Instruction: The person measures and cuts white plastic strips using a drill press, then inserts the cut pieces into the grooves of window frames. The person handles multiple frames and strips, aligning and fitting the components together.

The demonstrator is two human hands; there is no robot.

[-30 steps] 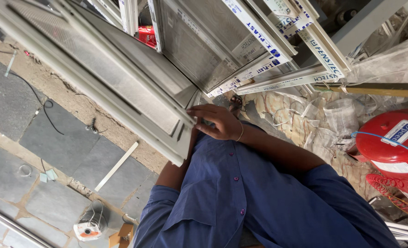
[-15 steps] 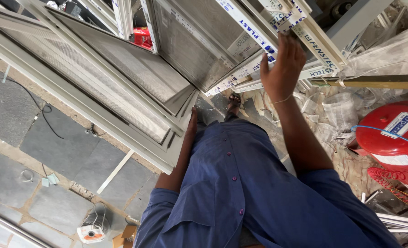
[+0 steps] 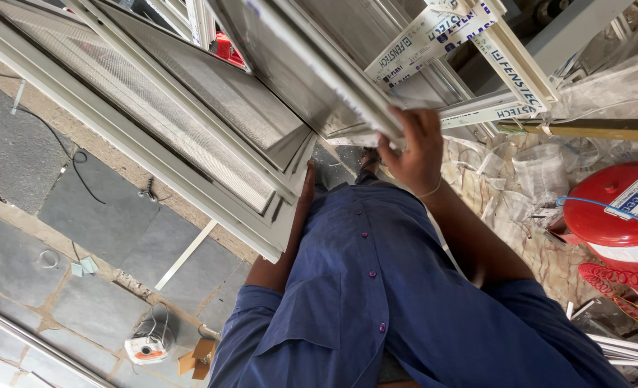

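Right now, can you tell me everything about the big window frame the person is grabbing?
The window frame is pale cream, plastic-looking, with long straight bars and a grey panel inside. It tilts steeply, leaning with other mesh-filled frames. White protective tape with blue print covers the bars near its corner. The right hand grips its lower edge, fingers curled over the bar. The left hand reaches towards the neighbouring frames' corner, mostly hidden.

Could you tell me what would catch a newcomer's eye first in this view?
Most striking is the stack of pale window frames with mesh panels, leaning across the upper left. The right hand grips the edge of one frame at the upper middle, while the left hand rests against the frames lower down, partly hidden. A blue shirt fills the lower middle, and a red round tank sits at the right edge.
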